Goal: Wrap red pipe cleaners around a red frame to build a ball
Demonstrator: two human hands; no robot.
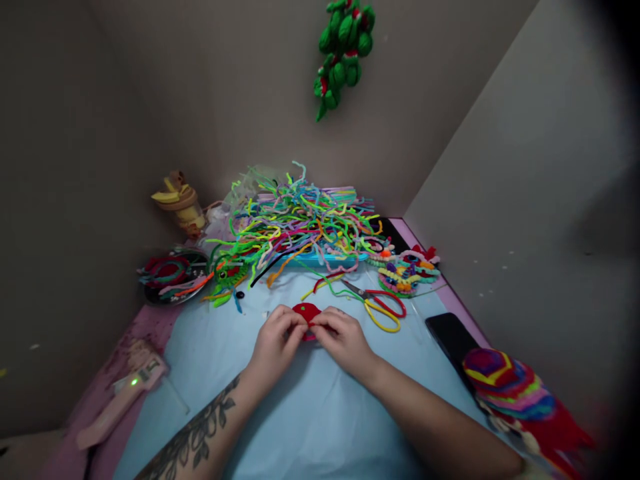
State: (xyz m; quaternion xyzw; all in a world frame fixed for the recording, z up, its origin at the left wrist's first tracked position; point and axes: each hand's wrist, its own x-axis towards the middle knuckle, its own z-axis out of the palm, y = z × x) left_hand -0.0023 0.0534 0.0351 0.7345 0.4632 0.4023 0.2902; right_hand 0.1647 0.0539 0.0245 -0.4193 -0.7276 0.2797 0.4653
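Both hands meet over the middle of the blue-covered table, around a small red round pipe-cleaner piece point(305, 311) with a green spot and a pinkish lower edge. My left hand point(281, 337) pinches its left side with closed fingers. From the right, my right hand point(345, 338) pinches close beside the left fingertips, also closed. The fingers hide the middle of the piece. Just beyond my right hand lie scissors point(383, 310) with one red and one yellow handle, their blades pointing away to the left. Loose red, yellow and green pipe cleaners point(325, 283) lie near the blades.
A blue tray point(345, 259) heaped with multicoloured pipe cleaners point(300, 220) stands at the back. At left are a dark plate point(200, 260) of coiled pieces and a pink glue gun point(125, 397). A phone point(450, 333) and a rainbow-coloured piece point(515, 387) lie at right.
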